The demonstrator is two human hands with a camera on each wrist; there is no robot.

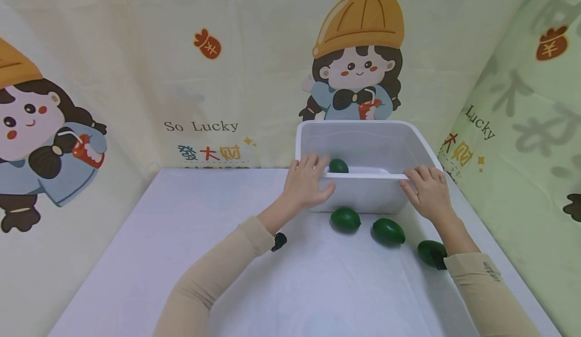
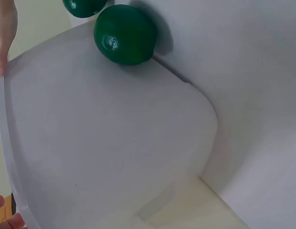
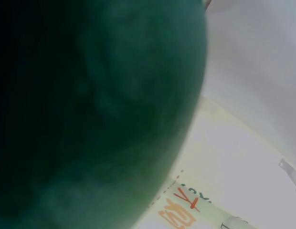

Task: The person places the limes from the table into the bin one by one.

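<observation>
A white plastic bin (image 1: 358,193) stands at the back of the table. My left hand (image 1: 306,183) holds its near left corner, fingers spread over the rim and thumb on the outer wall. Toward the right end of the same rim, my right hand (image 1: 428,190) grips with fingers curled over the edge and thumb outside. One green lime (image 1: 338,166) lies inside the bin. In front of it on the table are a lime (image 1: 345,220), a second lime (image 1: 388,231) and a third lime (image 1: 431,253) partly hidden by the right wrist camera. A blurred lime (image 3: 114,114) fills much of the right wrist view.
The white table (image 1: 327,286) runs back to a cream cloth backdrop (image 1: 258,74) printed with cartoon figures. A side cloth (image 1: 513,150) rises close to the right arm. The dark left wrist camera (image 1: 279,241) shows beside the left sleeve.
</observation>
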